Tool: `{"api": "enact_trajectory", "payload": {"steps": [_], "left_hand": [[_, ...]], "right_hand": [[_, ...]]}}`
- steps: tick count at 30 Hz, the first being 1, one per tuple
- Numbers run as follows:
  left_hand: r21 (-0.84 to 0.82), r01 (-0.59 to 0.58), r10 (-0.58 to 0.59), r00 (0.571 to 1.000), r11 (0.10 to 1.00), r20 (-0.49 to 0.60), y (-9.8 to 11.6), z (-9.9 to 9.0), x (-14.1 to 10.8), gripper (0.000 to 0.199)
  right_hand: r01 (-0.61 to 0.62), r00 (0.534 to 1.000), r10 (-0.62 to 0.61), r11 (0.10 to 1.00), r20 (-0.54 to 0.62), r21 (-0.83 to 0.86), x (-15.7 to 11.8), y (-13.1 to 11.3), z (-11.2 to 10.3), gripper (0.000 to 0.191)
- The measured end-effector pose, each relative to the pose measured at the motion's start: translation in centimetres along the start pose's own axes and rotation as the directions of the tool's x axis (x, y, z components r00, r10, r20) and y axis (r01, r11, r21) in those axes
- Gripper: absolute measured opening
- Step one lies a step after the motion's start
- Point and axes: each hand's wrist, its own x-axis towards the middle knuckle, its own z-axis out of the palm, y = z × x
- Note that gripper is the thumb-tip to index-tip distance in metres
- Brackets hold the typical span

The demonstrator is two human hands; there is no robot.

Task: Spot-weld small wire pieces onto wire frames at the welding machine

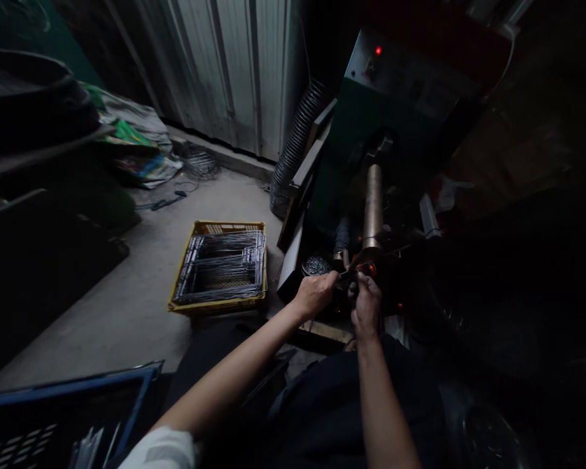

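1. A thin metal rod [374,260] runs level across the front of the machine, just below the end of a thick metal cylinder [372,205]. A small red glow [371,267] shows at the rod, close to the hands.
2. The left hand [315,294] is closed in a fist around the rod's near end.
3. The right hand [366,306] is just beside the left, its fingers curled up at the rod. The light is poor here, so I cannot tell whether they pinch it.
4. Behind the hands stands a green machine [395,111] with a lit red lamp [378,50], and a ribbed hose [295,146] runs down beside it.
5. A bowl of small metal pieces [316,265] sits just left of the rod.
6. Farther left, a yellow crate [195,293] on the concrete floor [122,273] holds stacked wire racks [219,267].
7. A blue crate [63,397] sits at the lower left, and a ridged metal wall [215,65] stands at the back.
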Motion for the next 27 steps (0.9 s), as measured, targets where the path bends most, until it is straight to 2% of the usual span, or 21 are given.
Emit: {"api": "enact_trajectory", "payload": {"steps": [7,10,13,16,19,22,25,27], "left_hand": [[0.013,-0.01,0.01,1.0,1.0,0.007,-0.4,0.5,0.4,0.022],[0.024,-0.012,0.012,1.0,1.0,0.007,-0.5,0.6,0.5,0.024],[0.017,-0.042,0.042,0.999,0.999,0.005,-0.6,0.2,0.3,0.02],[-0.012,-0.087,0.087,0.996,0.996,-0.004,-1.2,-0.5,-0.7,0.02],[-0.039,-0.09,0.09,0.996,0.995,-0.007,-3.0,-1.4,-3.4,0.021],[-0.057,-0.016,0.016,1.0,0.998,0.0,-6.1,-2.7,-7.6,0.022],[-0.079,0.131,-0.134,0.991,0.988,-0.031,-10.0,-4.8,-12.4,0.02],[-0.109,0.266,-0.277,0.956,0.958,-0.096,-12.8,-6.2,-15.2,0.016]], "right_hand": [[-0.031,0.999,0.029,0.997,0.021,0.074,0.1,-0.4,0.5,0.036],[-0.056,0.998,0.055,0.997,0.012,0.062,-0.4,-0.3,0.1,0.037],[-0.047,0.999,0.049,0.997,0.023,-0.06,-2.1,0.9,-1.3,0.04],[-0.045,0.983,0.098,0.948,0.158,-0.314,-5.3,3.6,-3.2,0.041],[-0.006,0.905,0.23,0.848,0.359,-0.53,-9.2,6.9,-5.1,0.04],[0.097,0.817,0.278,0.796,0.504,-0.597,-12.8,9.1,-6.6,0.037],[0.173,0.758,0.297,0.767,0.581,-0.618,-14.8,10.1,-7.6,0.036],[0.194,0.725,0.33,0.745,0.605,-0.638,-15.2,10.3,-7.9,0.037]]}}
